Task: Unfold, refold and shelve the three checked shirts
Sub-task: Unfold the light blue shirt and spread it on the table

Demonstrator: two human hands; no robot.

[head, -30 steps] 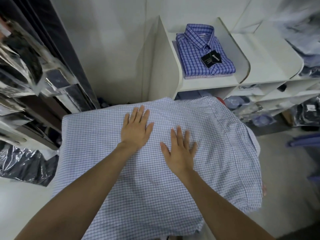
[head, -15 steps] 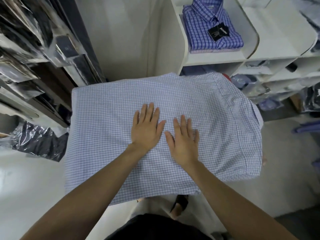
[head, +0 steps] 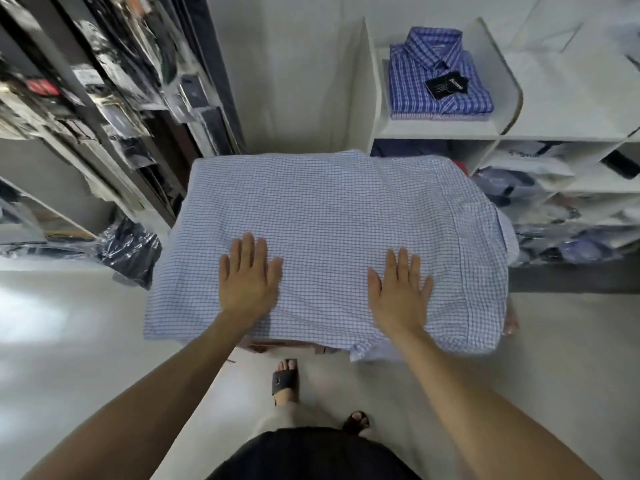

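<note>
A pale blue checked shirt lies spread flat over a small table in front of me, its collar end towards the right. My left hand presses flat on its near left part, fingers straight. My right hand presses flat on its near right part, fingers straight too. A darker blue checked shirt lies folded with a black tag on the top white shelf at the back right. A pink edge shows beneath it.
White shelving at the right holds several bagged garments. A dark rack of plastic-wrapped clothes stands at the left, with a bagged bundle on the floor. My sandalled feet stand on the pale floor below the table edge.
My hands have slid apart across the shirt, the left one leftwards and the right one rightwards, from side by side at its middle. The view has tipped down to show my feet.
</note>
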